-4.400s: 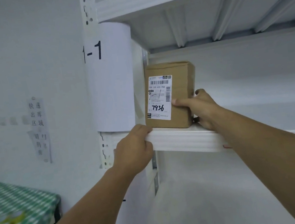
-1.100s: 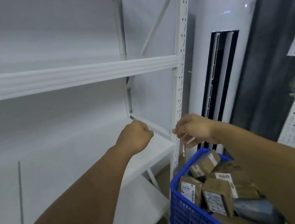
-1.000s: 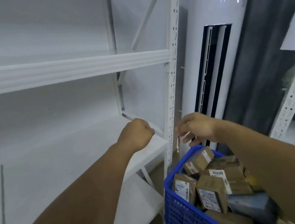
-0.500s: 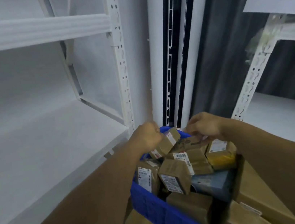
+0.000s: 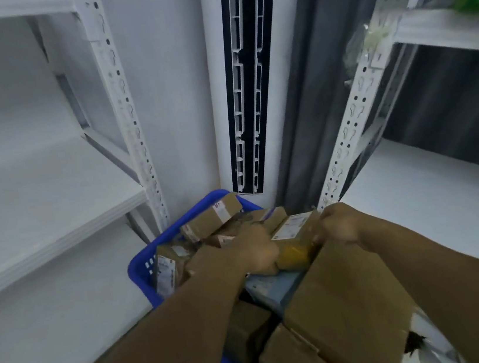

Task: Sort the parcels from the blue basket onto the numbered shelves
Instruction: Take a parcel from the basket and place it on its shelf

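- The left hand curls against one side of the labelled parcel, and the right hand pinches its far edge. It lies atop the heaped blue basket.
- Best lifted straight up, clear of neighbouring cartons, label kept readable.
- White steel racks flank the basket, with a tower air conditioner behind.
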